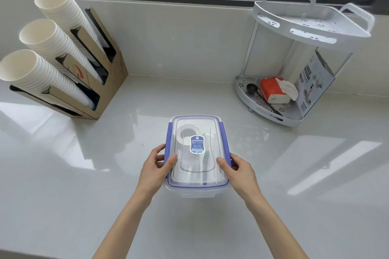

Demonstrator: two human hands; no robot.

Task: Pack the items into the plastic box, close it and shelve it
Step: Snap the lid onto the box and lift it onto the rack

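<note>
A clear plastic box (196,189) with a transparent lid (210,130) and blue side clips stands on the white counter in front of me. Through the lid I see a roll of tape and a dark utensil inside. A blue sticker sits on the middle of the lid. My left hand (156,166) grips the box's left side, thumb on the lid and fingers at the blue clip. My right hand (236,167) grips the right side the same way. The white two-tier corner shelf (311,29) stands at the back right.
The shelf's lower tier (271,114) holds an orange tissue pack (273,89), a black scoop (251,88) and a printed card. A cardboard holder (109,82) with three stacks of paper cups stands at the left. A window runs behind the counter.
</note>
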